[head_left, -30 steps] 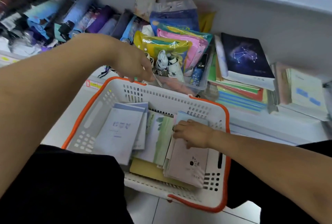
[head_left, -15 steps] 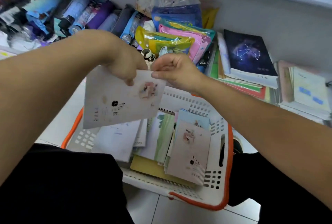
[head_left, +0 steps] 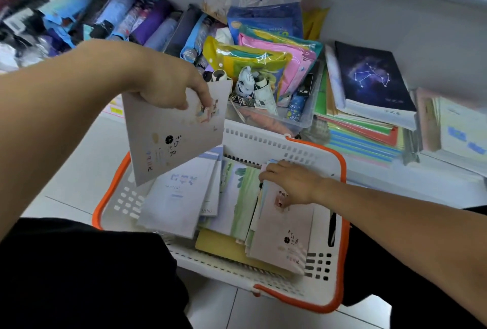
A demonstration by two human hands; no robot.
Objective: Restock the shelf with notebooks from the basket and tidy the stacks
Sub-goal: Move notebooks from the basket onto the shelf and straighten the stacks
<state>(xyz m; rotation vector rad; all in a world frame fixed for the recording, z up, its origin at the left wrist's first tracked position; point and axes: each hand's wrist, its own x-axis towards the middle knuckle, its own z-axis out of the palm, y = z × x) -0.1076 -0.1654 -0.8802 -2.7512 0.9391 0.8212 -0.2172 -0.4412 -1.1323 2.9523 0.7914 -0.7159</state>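
Left hand [head_left: 168, 88]: raised above the basket's left side; fingers curled down over the top edge of a pale notebook [head_left: 175, 131], thumb side hidden behind the cover — a firm pinch at the upper edge.
Held notebook: tilted, front cover facing the camera; black characters and a small coloured picture on a pale pink-grey ground; lower corner hanging over the basket, clear of the stacks beneath.
Right hand [head_left: 292, 183]: down inside the basket; fingers curled onto the top of the right-hand stack [head_left: 283, 236], gripping the upper end of the topmost notebook — same pale cover and black characters as the one held aloft.
Basket [head_left: 342, 175]: white plastic with an orange rim, on the tiled floor between the person's black-clad knees; several stacks lying flat inside.
Basket contents: at left, pale blue-white notebooks [head_left: 176, 196], fanned and overlapping; in the middle, green-and-white covers [head_left: 239, 196] with a spiral binding showing at the far end; under them, a yellow-olive cover [head_left: 224, 247]; at right, the stack under the right hand.
Shelf [head_left: 448, 170]: low and white, just beyond the basket; on it, a dark starry notebook [head_left: 374, 78] topping an uneven pile of coloured ones; pale stacks [head_left: 458, 128] further right, blurred.
Beside the pile: a clear bin [head_left: 303, 123] of bright plastic pouches; folded umbrellas [head_left: 137, 22] in a row to the left.
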